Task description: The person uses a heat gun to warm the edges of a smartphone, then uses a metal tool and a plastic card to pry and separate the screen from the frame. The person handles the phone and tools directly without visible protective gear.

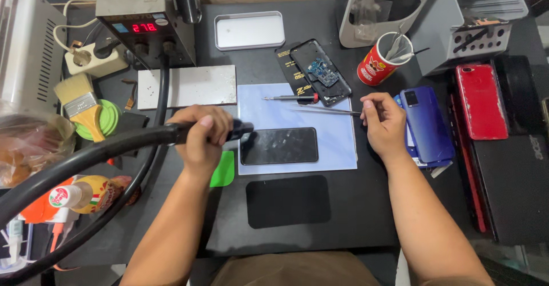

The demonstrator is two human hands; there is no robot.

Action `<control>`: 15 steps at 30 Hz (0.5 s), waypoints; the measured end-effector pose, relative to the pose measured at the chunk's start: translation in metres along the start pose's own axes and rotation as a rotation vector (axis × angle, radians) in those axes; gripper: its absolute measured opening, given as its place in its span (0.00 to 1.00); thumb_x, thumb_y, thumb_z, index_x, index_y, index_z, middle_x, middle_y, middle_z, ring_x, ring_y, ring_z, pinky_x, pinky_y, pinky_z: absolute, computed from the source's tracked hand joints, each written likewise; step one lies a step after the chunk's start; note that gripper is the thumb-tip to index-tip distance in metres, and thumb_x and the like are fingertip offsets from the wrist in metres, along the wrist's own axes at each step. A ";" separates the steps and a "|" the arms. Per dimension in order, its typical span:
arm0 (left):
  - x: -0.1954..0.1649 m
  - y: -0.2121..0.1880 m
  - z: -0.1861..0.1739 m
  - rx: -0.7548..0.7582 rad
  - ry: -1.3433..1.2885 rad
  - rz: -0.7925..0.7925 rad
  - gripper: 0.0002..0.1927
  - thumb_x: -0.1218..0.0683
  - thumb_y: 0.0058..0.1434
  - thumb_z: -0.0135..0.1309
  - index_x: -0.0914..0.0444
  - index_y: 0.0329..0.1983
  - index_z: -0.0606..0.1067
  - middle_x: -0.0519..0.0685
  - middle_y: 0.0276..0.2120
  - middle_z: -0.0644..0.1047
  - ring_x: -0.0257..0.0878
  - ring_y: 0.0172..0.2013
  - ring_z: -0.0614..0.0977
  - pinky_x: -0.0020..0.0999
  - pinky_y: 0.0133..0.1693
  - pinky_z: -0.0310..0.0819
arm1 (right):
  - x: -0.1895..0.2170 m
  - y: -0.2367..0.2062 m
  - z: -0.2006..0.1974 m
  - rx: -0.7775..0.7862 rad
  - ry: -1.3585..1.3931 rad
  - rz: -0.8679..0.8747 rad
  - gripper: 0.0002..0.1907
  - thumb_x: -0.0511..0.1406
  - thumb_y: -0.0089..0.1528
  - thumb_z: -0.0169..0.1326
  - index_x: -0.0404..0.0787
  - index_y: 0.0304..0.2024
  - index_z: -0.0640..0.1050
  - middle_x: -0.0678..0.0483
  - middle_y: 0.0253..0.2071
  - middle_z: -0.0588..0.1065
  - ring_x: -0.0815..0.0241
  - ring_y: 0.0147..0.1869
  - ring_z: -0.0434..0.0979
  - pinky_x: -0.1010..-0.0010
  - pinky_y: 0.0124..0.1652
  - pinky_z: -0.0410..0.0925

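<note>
Black hot-air nozzle (243,130), clamped in my left hand (200,134), may scorch the phone screen (279,146) if it lingers while my right hand (384,123) pinches tweezers (326,111).

hot-air handle (189,132): middle hidden by left hand (201,136) | snack bag (23,149): cut off at left edge, blurred

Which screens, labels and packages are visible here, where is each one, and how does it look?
Station display: far left, small, red glowing digits.
Phone screen: on the pale blue mat, black rectangle.
Can: far right-centre, red cylinder holding tools.
Bottle: near left, white label, yellow cap.
</note>
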State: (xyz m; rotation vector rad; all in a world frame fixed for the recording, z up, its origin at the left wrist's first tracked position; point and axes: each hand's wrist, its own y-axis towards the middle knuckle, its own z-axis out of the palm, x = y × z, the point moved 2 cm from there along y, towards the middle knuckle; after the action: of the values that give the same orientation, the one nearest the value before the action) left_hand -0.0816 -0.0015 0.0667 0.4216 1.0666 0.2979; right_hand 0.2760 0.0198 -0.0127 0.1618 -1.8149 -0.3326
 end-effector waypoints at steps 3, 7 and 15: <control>0.017 0.005 0.013 0.014 -0.037 -0.010 0.14 0.58 0.65 0.47 0.63 0.23 0.63 0.46 0.16 0.63 0.36 0.20 0.63 0.36 0.32 0.64 | 0.002 0.001 0.001 -0.004 -0.011 0.001 0.05 0.32 0.72 0.51 0.34 0.45 0.75 0.57 0.30 0.72 0.71 0.31 0.71 0.79 0.33 0.65; 0.042 0.005 0.044 0.055 -0.043 -0.029 0.14 0.59 0.66 0.46 0.65 0.23 0.65 0.47 0.17 0.65 0.37 0.21 0.66 0.36 0.33 0.66 | 0.004 0.001 0.001 -0.012 -0.006 0.002 0.05 0.32 0.72 0.50 0.35 0.45 0.75 0.57 0.30 0.73 0.71 0.32 0.71 0.79 0.33 0.65; 0.055 -0.021 0.096 0.212 0.006 -0.208 0.16 0.63 0.66 0.48 0.66 0.21 0.65 0.48 0.17 0.67 0.36 0.21 0.67 0.34 0.29 0.64 | 0.006 0.001 0.000 -0.046 0.035 0.012 0.05 0.32 0.73 0.50 0.34 0.45 0.75 0.57 0.30 0.73 0.71 0.32 0.71 0.80 0.33 0.65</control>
State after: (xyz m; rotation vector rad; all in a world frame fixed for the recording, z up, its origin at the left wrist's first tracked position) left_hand 0.0296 -0.0144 0.0538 0.4942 1.1422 0.0013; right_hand 0.2741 0.0195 -0.0064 0.1233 -1.7711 -0.3607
